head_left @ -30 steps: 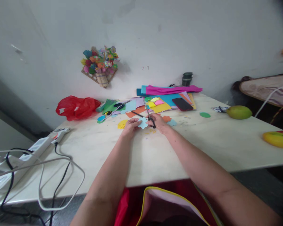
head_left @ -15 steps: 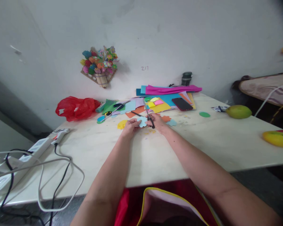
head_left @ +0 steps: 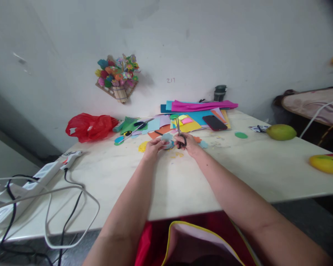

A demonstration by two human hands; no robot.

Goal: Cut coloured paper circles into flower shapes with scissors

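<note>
A person's left hand (head_left: pixel 154 146) pinches a pale blue cutout (head_left: pixel 167 137) between thumb and fingers near the far side of a pale table (head_left: pixel 183 192), while the right hand (head_left: pixel 189 145), just beside it, has its fingers closed around the handles of scissors (head_left: pixel 178 127) whose blades point away toward the wall (head_left: pixel 183 48). A yellow cutout (head_left: pixel 143 146) lies just left of the left hand, and small scraps (head_left: pixel 177 154) dot the tabletop close to the right hand on the near side. Beyond the hands spread colored sheets (head_left: pixel 192 125), a phone (head_left: pixel 215 123) resting on their right part. A red bag (head_left: pixel 91 127) sits at far left, a power strip (head_left: pixel 41 175) nearer on the same side. To the right are a green disc (head_left: pixel 241 135), a green fruit (head_left: pixel 281 132) and, nearer, a yellow fruit (head_left: pixel 326 164). A bouquet (head_left: pixel 118 75) hangs on the wall, left of center.
</note>
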